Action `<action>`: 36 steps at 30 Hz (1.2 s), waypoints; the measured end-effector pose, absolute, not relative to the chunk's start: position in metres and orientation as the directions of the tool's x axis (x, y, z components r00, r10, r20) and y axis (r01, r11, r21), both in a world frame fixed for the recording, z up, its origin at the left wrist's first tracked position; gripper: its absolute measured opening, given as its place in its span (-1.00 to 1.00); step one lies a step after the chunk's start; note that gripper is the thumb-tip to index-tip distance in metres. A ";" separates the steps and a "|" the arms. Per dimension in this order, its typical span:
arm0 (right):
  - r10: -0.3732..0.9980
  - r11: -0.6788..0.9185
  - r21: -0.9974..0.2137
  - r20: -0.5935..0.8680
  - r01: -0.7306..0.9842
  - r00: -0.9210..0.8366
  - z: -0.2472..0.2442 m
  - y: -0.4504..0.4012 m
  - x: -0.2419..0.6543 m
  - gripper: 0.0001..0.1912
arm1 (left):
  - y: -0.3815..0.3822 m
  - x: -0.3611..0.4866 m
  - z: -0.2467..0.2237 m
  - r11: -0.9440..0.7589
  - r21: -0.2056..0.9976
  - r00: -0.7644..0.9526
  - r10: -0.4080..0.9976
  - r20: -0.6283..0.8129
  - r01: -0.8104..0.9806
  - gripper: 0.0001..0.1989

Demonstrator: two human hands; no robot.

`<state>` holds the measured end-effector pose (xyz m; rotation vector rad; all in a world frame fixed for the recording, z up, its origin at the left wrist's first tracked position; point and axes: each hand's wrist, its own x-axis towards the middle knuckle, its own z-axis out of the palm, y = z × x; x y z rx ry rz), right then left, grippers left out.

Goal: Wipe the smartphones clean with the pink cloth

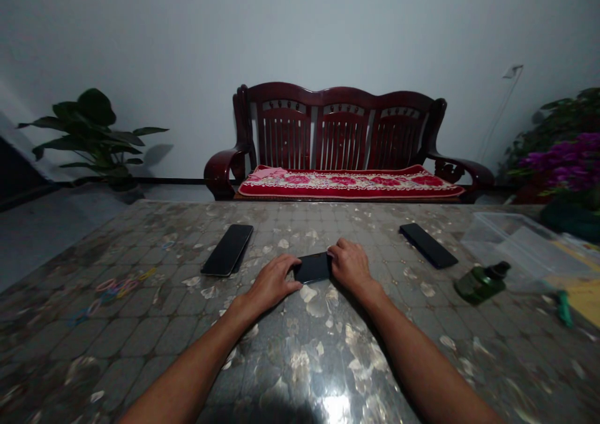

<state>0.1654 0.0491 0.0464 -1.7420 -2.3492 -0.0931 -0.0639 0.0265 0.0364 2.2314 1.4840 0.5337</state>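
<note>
A black smartphone (pixel 313 268) lies crosswise near the middle of the table, between my two hands. My left hand (pixel 274 279) grips its left end, with the thumb at the near corner and the fingers at the far one. At the right end, my right hand (pixel 349 262) is closed on the phone's edge with the fingers curled. A second dark phone (pixel 228 250) rests to the left of my left hand. Another black phone (pixel 427 245) lies off to the right, apart from my right hand.
Coloured bands (pixel 117 288) lie on the left of the patterned tabletop (pixel 154 343). On the right are a green pump bottle (pixel 481 282) lying tilted, a clear plastic box (pixel 506 242) and a small green object (pixel 564 308). Behind the table stands a wooden bench (pixel 319 130).
</note>
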 end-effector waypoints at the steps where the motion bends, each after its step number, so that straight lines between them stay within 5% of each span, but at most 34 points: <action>1: 0.946 0.265 -0.068 0.214 0.962 -0.245 0.046 0.051 0.168 -0.75 | 0.027 -0.064 0.037 -0.347 0.526 0.360 0.929 0.082 0.776 -0.57; 10: 0.915 0.376 -0.083 0.192 0.923 -0.356 0.048 0.047 0.160 -0.78 | 0.025 -0.062 0.038 -0.333 0.434 0.362 0.932 0.017 0.837 -0.54; 18: 0.933 0.284 -0.062 0.248 0.957 -0.261 0.043 0.053 0.167 -0.77 | 0.022 -0.065 0.032 -0.389 0.405 0.398 0.915 0.064 0.828 -0.57; 25: 0.883 0.439 -0.105 0.235 0.892 -0.407 0.044 0.043 0.154 -0.77 | 0.022 -0.065 0.029 -0.450 0.383 0.448 0.888 0.100 0.807 -0.62; 32: 0.931 0.299 -0.105 0.252 0.948 -0.265 0.042 0.050 0.166 -0.76 | 0.020 -0.062 0.037 -0.455 0.364 0.461 0.884 0.074 0.813 -0.62; 36: 0.917 0.357 -0.114 0.232 0.927 -0.325 0.043 0.045 0.160 -0.77 | 0.019 -0.063 0.034 -0.468 0.360 0.464 0.880 0.103 0.807 -0.64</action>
